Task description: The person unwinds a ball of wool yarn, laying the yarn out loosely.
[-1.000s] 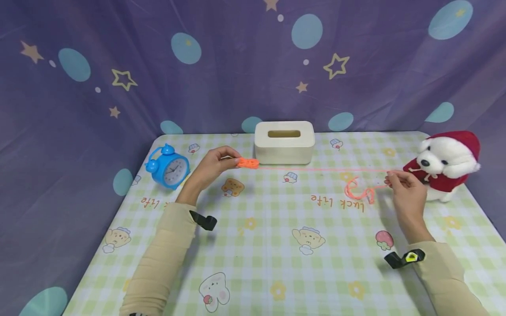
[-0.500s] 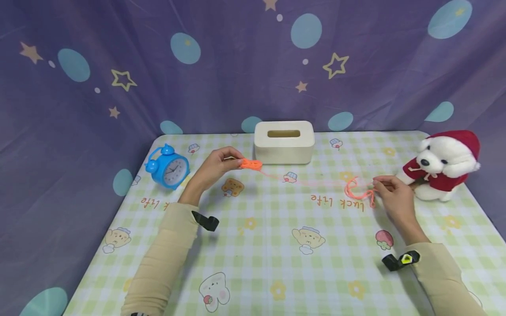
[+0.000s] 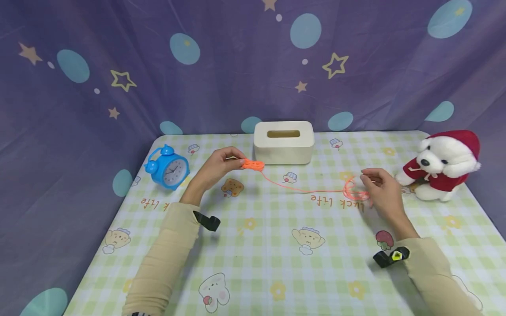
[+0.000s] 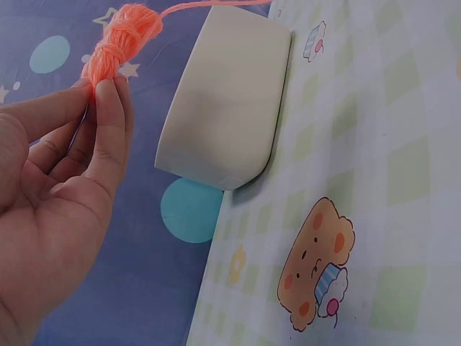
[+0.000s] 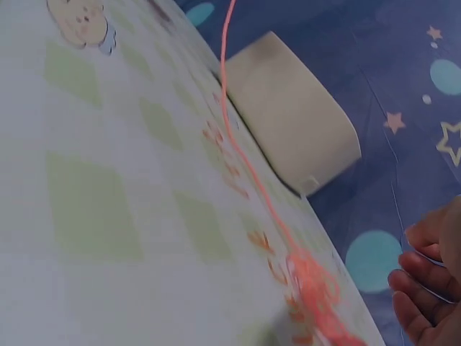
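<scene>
By the front left corner of the tissue box (image 3: 283,152), the left hand (image 3: 219,167) pinches the yarn bundle (image 3: 254,165); its strand (image 3: 290,188) trails to loops (image 3: 348,193) right of the box, beside the right hand (image 3: 385,194), its fingers released. Unwinding seems underway; another pull likely calls for pinching the strand.

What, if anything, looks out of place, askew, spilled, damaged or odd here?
Mainly the loose orange yarn tangle on the tablecloth near the right hand: it looks untidy against the wound bundle in the left hand. The printed lettering reads upside down in the head view. I see nothing spilled or damaged.
</scene>
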Tool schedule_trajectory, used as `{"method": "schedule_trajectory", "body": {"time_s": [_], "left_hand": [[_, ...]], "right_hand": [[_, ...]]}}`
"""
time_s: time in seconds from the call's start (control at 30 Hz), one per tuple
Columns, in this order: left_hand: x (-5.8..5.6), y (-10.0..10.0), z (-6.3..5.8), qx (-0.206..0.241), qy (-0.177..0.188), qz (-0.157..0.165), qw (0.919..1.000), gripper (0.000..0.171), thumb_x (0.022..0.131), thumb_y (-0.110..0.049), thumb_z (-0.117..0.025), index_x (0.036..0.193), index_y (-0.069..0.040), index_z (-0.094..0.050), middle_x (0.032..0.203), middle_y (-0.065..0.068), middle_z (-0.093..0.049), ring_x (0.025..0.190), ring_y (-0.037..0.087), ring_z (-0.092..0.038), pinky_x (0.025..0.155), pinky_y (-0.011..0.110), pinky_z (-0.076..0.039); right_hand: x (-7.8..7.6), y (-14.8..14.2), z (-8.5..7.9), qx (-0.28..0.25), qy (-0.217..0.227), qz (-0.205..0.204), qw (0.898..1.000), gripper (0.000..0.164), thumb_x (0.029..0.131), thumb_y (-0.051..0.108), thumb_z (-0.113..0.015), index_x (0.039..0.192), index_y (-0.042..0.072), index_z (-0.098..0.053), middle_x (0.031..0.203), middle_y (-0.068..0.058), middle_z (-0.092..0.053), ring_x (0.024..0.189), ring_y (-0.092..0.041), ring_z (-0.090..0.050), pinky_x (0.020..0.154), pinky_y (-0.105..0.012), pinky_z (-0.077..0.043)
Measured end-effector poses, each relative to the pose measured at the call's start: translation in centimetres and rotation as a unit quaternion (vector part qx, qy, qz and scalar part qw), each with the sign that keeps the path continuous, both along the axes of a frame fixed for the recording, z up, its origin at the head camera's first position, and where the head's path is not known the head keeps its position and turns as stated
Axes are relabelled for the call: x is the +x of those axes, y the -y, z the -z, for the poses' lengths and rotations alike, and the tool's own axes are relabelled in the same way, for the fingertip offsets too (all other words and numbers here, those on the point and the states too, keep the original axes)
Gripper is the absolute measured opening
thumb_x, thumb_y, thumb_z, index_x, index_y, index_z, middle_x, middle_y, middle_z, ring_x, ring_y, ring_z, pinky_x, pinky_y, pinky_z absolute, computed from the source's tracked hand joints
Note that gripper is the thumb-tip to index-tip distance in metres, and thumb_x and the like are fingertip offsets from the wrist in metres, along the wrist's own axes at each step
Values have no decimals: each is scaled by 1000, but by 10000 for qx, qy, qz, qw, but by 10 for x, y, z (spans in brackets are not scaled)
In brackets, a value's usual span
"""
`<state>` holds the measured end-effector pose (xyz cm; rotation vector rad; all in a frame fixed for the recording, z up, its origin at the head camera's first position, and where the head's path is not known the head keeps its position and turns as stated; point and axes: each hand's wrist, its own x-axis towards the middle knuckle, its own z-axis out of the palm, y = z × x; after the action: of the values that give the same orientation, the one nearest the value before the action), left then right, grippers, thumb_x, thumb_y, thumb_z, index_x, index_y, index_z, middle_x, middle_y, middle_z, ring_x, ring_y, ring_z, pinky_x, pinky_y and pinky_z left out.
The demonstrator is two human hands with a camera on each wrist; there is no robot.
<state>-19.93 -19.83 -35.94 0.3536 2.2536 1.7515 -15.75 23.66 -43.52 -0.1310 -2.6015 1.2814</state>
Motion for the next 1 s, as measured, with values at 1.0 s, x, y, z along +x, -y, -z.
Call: {"method": "schedule_trajectory", "body": {"time_s": [1.0], "left_hand": [[1, -2, 0, 9, 26, -11, 10000, 19, 94, -18, -63, 106, -4, -62, 105, 6, -63, 95, 20, -64, 90, 38, -53]], "right_hand": [[-21, 163, -14, -1185, -622, -2637, 9553, 26, 91, 14, -67, 114, 1, -64, 109, -17, -67, 96, -27, -64, 84, -40, -54]]}}
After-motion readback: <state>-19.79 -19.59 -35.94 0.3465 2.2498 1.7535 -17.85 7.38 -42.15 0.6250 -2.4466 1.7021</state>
